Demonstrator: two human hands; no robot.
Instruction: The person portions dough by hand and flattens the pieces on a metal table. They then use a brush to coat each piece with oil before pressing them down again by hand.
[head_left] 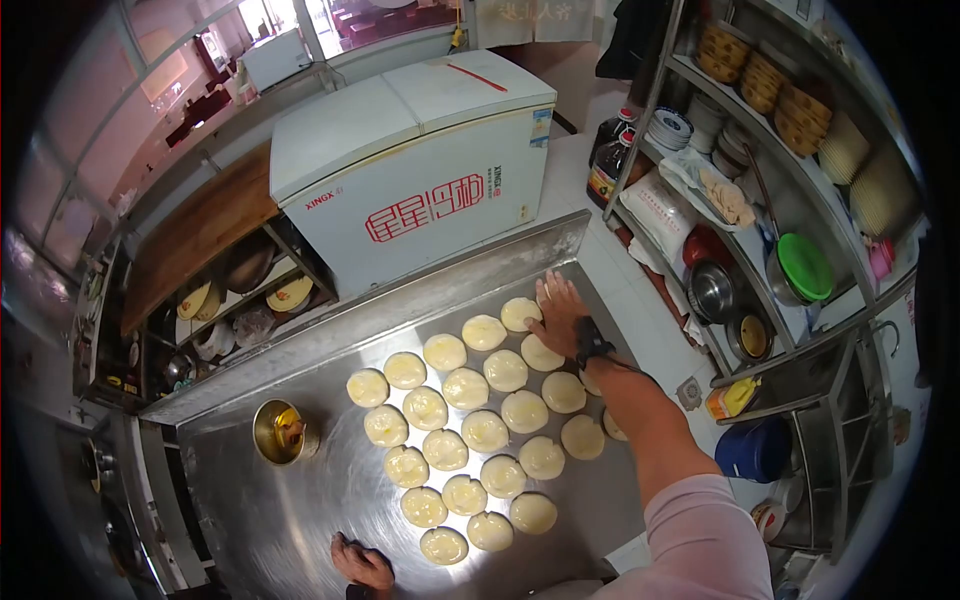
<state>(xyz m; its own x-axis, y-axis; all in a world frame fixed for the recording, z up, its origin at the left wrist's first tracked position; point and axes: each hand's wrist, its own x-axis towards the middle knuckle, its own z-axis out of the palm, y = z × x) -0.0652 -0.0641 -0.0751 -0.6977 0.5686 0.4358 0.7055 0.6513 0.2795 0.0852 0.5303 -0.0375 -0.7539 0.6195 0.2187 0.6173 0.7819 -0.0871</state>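
Note:
Several flattened dough rounds (466, 389), pale and shiny with oil, lie in slanting rows on the steel table (280, 520). My right hand (560, 310) reaches to the far right end of the rows. Its fingers are stretched out flat at a dough round (520, 314), which lies beside the thumb; what is under the palm is hidden. My left hand (362, 563) rests on the near part of the table with its fingers loosely extended and nothing in them. A metal pot (266, 436) of yellow oil, with something brownish inside, stands left of the dough.
Beyond the table's raised back edge (380, 325) stands a white chest freezer (420, 160). A metal shelf rack on the right holds bamboo steamers (760, 82), bowls, and a green lid (804, 267). A blue bucket (752, 450) is below it. A wooden-topped cabinet (205, 235) stands left.

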